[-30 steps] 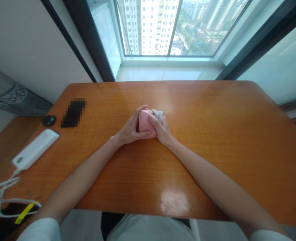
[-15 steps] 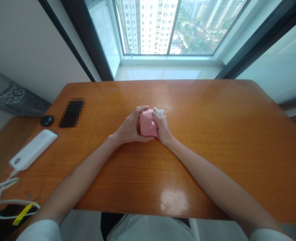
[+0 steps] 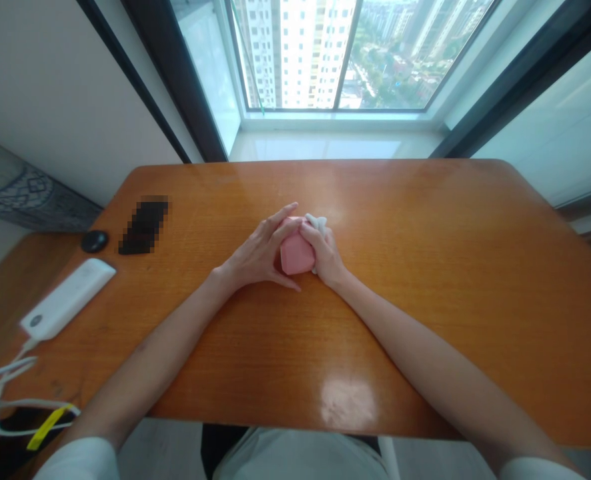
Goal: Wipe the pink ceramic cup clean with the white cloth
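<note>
A small pink box-like object with angled edges is between my hands, above the middle of the wooden table. My right hand is closed on a crumpled white cloth and presses it against the right side of the pink object. Most of the cloth is hidden under the fingers. My left hand is at the object's left with fingers spread. Its thumb is stretched out below and apart from the object, while the fingers reach over the upper edge; I cannot tell whether they touch it.
On the left of the wooden table lie a blurred-out black item, a round black object and a white power strip. Its white cable curls near a yellow tag. A window stands behind the table.
My left hand has loosened from around the pink object, its thumb moving down and away and its fingers spreading. The pink object has turned slightly. My right hand stays nearly in place.
</note>
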`<state>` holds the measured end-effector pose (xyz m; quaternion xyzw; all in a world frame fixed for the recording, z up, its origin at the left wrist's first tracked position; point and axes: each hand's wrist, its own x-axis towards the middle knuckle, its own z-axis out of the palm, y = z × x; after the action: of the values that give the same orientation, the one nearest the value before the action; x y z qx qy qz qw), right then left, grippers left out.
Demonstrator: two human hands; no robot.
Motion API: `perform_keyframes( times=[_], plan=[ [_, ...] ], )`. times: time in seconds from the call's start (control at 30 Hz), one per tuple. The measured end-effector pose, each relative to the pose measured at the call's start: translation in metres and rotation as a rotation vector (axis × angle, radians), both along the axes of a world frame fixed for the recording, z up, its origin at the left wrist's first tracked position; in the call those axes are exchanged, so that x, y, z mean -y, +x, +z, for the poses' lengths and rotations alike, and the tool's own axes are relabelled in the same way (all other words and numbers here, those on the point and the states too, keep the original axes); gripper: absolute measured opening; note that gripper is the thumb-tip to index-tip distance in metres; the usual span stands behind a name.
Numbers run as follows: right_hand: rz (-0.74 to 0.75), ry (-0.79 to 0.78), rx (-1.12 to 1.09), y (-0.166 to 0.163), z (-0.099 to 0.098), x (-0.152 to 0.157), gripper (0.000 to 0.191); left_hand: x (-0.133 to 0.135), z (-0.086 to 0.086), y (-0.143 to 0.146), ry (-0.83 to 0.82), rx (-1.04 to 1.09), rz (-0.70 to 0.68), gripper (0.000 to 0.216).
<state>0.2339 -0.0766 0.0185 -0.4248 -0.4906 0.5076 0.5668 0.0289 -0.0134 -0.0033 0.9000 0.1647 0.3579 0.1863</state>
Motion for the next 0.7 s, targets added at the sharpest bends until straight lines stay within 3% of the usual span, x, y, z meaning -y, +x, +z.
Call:
perform_keyframes(
  times=[0.1, 0.23, 0.43, 0.5, 0.6, 0.7],
  plan=[
    [-0.025, -0.012, -0.005, -0.001, 0.0, -0.002, 0.051, 0.001, 0.003, 0.002, 0.038, -0.026, 0.05, 0.132],
    [-0.049, 0.008, -0.022, -0.001, -0.004, -0.004, 0.055, 0.008, 0.007, 0.009, -0.044, 0.073, 0.054, 0.122],
    [-0.032, 0.002, 0.031, -0.001, -0.006, 0.001, 0.056, 0.016, 0.007, 0.013, -0.445, 0.079, 0.088, 0.105],
    [-0.021, -0.004, 0.015, -0.001, -0.006, 0.001, 0.054, 0.016, 0.002, 0.013, -0.494, 0.101, 0.064, 0.105],
    [-0.006, -0.015, -0.015, 0.0, -0.005, 0.0, 0.051, 0.011, -0.004, 0.012, -0.403, 0.143, 0.039, 0.117],
    [-0.015, -0.004, -0.038, -0.001, -0.002, 0.0, 0.049, 0.004, -0.005, 0.006, -0.148, 0.106, -0.001, 0.138]
  ],
)
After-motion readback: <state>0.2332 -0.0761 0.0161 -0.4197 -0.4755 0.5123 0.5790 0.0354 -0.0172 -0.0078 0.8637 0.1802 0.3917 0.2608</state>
